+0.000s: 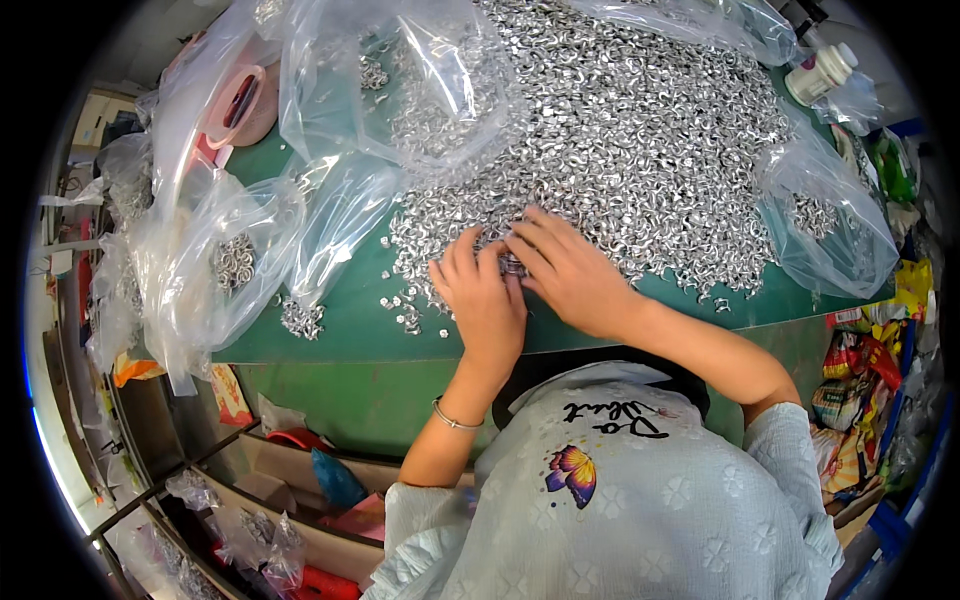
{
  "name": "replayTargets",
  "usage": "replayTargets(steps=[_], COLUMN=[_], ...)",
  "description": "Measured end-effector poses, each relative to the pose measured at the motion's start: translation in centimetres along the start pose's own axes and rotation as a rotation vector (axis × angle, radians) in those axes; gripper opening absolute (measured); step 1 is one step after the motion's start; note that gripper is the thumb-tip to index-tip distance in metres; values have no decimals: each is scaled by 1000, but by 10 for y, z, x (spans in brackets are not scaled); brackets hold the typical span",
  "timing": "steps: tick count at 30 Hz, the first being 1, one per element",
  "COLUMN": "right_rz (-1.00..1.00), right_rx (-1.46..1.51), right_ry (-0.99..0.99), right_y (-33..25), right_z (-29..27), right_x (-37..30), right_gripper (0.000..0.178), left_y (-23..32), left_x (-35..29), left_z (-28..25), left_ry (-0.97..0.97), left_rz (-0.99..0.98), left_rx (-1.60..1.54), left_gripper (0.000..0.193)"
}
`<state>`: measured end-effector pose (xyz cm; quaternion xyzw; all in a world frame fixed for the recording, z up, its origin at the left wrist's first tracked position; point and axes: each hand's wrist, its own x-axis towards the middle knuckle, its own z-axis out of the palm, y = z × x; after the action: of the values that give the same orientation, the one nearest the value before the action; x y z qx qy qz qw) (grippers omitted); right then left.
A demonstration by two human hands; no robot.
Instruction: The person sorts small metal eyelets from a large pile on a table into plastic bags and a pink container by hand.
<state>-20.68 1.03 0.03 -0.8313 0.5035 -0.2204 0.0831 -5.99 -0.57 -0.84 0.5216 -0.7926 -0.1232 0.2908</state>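
Observation:
A broad heap of small curved silver metal pieces [650,150] covers much of the green tabletop [390,325]. At its near edge, both my hands meet around a small cluster of these metal pieces [511,265]. My left hand [485,300] has its fingers bent, with the thumb against the near side of the cluster. From the right, my right hand [575,275] reaches in with its fingertips at the cluster. How many pieces lie between the fingers is hidden. A few loose pieces [405,310] lie to the left of my left hand.
Clear plastic bags [200,270] stand at the left, some with metal pieces inside, and another clear bag [830,230] lies at the right. A pink basket [262,110] sits far left. A white bottle [820,75] stands far right. Partitioned bins [300,470] are below the table's left edge.

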Motion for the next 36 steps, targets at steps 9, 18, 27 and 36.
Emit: replayTargets(steps=[9,18,27,36], right_rz=[222,128,92,343], right_rx=[-97,-7,-127,-108], right_ry=[36,-103,117,408], right_y=[21,11,29,32], right_z=[-47,-29,-41,-57], right_x=[-50,-71,-93,-93], right_gripper=[54,41,16,20], left_y=[7,20,15,14], left_x=[20,30,1,-8], left_z=[-9,10,-8,-25], left_ry=[-28,-252,-323,-387], left_rz=[16,321,381,336], left_rx=[-70,45,-16,-139], left_gripper=[39,46,36,30])
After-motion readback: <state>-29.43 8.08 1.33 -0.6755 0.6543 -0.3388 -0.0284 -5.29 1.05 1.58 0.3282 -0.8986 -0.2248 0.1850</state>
